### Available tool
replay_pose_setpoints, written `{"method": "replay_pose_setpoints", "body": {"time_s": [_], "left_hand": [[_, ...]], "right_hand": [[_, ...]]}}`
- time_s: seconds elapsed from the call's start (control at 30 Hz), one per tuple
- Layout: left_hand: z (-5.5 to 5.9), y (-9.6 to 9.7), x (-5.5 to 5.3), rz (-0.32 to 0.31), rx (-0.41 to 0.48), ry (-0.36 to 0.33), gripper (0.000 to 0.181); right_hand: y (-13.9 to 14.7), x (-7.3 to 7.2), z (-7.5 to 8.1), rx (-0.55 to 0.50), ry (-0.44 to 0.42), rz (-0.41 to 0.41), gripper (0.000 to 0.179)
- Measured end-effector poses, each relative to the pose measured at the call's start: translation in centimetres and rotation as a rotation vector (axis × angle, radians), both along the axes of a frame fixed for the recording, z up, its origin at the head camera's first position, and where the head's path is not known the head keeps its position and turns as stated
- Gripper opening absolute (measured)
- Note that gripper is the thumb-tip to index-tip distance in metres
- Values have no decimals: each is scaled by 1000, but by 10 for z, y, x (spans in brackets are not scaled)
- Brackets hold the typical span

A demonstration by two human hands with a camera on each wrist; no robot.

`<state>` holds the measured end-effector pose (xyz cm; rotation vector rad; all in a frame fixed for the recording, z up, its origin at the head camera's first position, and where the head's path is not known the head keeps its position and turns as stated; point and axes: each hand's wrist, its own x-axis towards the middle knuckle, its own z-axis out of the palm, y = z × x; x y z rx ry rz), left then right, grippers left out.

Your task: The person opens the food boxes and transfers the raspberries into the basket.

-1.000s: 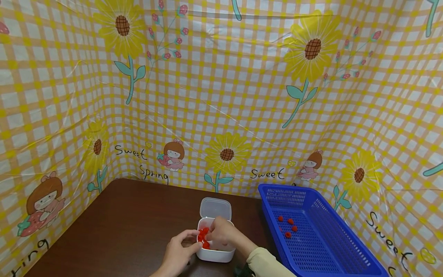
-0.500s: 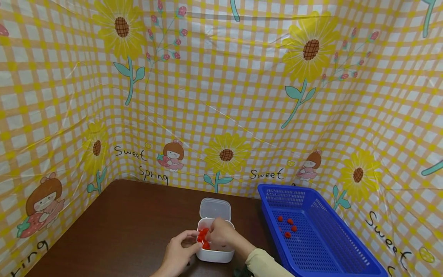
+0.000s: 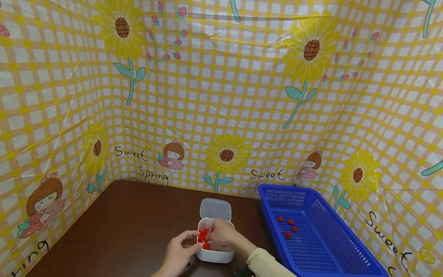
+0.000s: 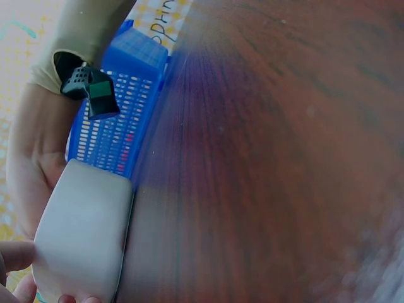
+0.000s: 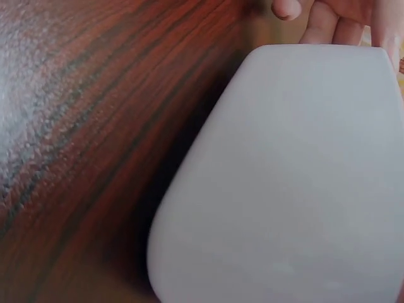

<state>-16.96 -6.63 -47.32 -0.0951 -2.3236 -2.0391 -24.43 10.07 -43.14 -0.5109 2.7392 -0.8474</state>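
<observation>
A white lidded box (image 3: 215,256) stands on the brown table, its translucent lid (image 3: 215,209) folded back. Red raspberry-like pieces (image 3: 204,234) lie along the left inside. My left hand (image 3: 177,250) grips the box's left side, fingertips and thumb right at the rim beside the red pieces. From the right, my right hand (image 3: 221,232) reaches over the rim with bent fingers, close against those pieces; its fingertips are hidden and I cannot tell whether they pinch one. Both wrist views show the outer wall of the box (image 4: 85,230), with left-hand fingers (image 5: 322,25) behind it in the right wrist view.
A blue perforated basket (image 3: 332,234) stands to the right of the box, with several raspberries (image 3: 290,222) near its left side. A dark device (image 4: 95,91) sits at the right sleeve's cuff. A checked, flower-printed sheet (image 3: 225,96) walls in the table.
Both hands stay at the box in nearly the same place. My right hand shifts only very slightly inside it; the raspberries in the basket have not moved.
</observation>
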Motion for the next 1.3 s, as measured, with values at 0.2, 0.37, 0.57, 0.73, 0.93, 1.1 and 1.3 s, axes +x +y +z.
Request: {"method": "replay_pose_setpoints", "body": {"time_s": [0.2,0.37,0.57,0.73,0.93,1.1,1.3], "left_hand": [[-1,0,-1,-5,10,-8,35],[-1,0,-1,-6,10,-12,35],[-2,0,-1,-7,9,-7,35],[-3,0,-2,-2,-2,-4,35],[-3,0,-3,4,-14,-10,35],[-2,0,-2,8,-30,-19,35],[-2,0,-2,10,-40,-17,34]], "right_hand": [[2,-2,5,-73,6,32,24],[6,-2,9,-118,-21,37,17],[12,-3,19,-134,-36,30,10],[20,-6,29,-170,-67,6,9],[30,-8,44,-215,-113,-33,11],[41,-10,54,-272,-135,-72,15],[57,-12,67,-346,-145,-127,18]]}}
